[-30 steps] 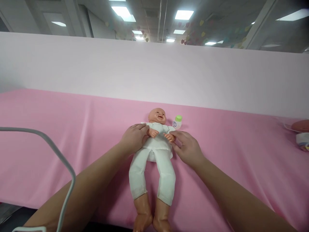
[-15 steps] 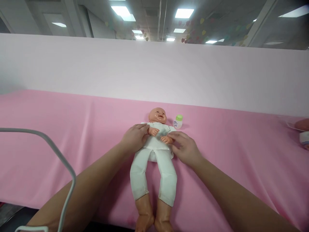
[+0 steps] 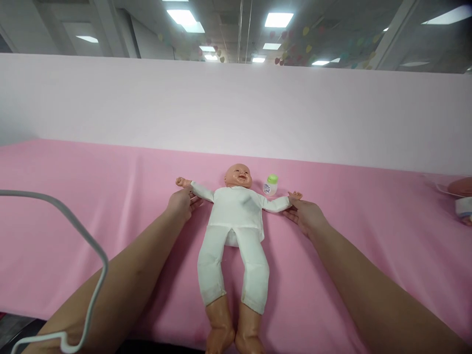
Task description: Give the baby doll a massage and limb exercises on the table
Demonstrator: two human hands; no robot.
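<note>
While fingers of the left hand [image 3: 180, 202] and right hand [image 3: 307, 215] hold its wrists, a white-clad baby doll [image 3: 236, 210] lies face-up between them on a pink tabletop [image 3: 354, 211], a green-capped bottle [image 3: 270, 185] near the right fingers.

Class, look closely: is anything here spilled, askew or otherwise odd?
One thing stands out: a grey patch on the chest of the white top worn by the doll. It looks odd because the cloth around it is plain; I cannot tell whether it is a stain or a shadow.

Possibly an office: ceiling light panels [image 3: 279, 20]
</note>
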